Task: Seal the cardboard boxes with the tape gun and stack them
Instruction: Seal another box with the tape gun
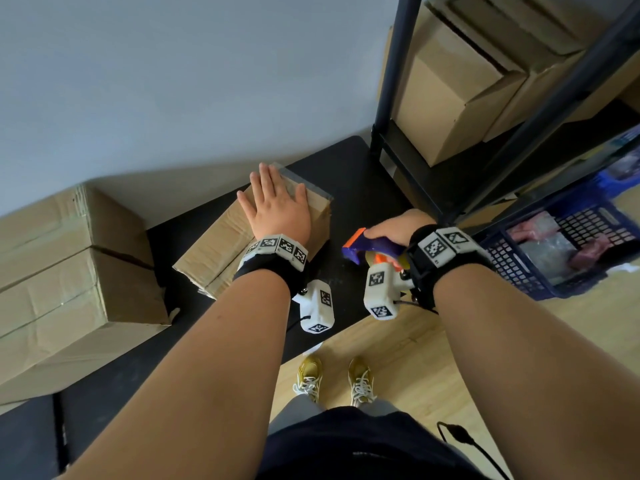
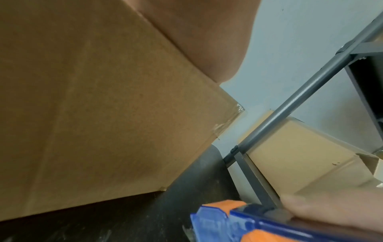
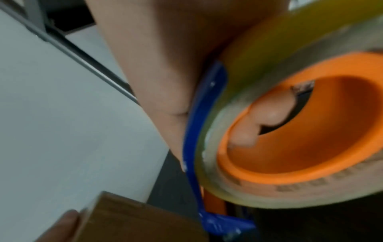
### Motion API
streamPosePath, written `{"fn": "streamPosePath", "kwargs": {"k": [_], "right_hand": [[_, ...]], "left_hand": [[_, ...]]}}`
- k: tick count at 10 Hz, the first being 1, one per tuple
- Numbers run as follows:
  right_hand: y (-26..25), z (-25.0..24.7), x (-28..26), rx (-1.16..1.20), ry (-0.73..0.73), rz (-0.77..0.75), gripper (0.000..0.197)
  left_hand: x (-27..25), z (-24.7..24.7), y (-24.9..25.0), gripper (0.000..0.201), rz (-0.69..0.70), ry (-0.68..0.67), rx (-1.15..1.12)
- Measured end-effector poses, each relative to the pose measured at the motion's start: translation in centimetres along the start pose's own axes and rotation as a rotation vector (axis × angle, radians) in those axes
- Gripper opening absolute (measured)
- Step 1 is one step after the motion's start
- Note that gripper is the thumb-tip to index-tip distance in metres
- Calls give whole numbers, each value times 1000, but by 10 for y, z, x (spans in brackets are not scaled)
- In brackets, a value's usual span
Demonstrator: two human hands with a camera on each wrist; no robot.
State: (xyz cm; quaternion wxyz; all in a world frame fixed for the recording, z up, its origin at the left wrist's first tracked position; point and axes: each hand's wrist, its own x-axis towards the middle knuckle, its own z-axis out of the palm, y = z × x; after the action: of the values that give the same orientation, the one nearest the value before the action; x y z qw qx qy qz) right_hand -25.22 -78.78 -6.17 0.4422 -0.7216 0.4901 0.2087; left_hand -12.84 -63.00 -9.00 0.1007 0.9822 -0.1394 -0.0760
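Observation:
A small cardboard box (image 1: 221, 244) lies on the black table (image 1: 349, 174), with clear tape along its far edge. My left hand (image 1: 277, 206) rests flat on its top, fingers straight and spread. In the left wrist view the box's side (image 2: 103, 114) fills the picture. My right hand (image 1: 398, 226) grips the blue and orange tape gun (image 1: 367, 249) just right of the box, above the table. The right wrist view shows the tape roll (image 3: 259, 101) on its orange hub, the gun's blue frame (image 3: 196, 147), and the box corner (image 3: 128, 219).
Two larger cardboard boxes (image 1: 65, 271) are stacked at the left on the table. A dark metal shelf rack (image 1: 391, 98) with more boxes (image 1: 460, 81) stands at the right. A blue plastic crate (image 1: 568, 244) sits on the wooden floor (image 1: 398, 358) beside it.

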Motion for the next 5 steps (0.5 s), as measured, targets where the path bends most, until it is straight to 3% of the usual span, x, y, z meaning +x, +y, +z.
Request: {"fn": "streamPosePath", "kwargs": {"k": [2, 4, 5], "right_hand": [[8, 13, 10, 110, 157, -15, 75], [-6, 28, 20, -89, 165, -92, 23], [-4, 38, 30, -230, 154, -95, 33]], "left_hand": [[0, 2, 0, 66, -1, 17, 9], [0, 4, 0, 67, 1, 35, 5], [0, 5, -1, 67, 4, 47, 6]]}}
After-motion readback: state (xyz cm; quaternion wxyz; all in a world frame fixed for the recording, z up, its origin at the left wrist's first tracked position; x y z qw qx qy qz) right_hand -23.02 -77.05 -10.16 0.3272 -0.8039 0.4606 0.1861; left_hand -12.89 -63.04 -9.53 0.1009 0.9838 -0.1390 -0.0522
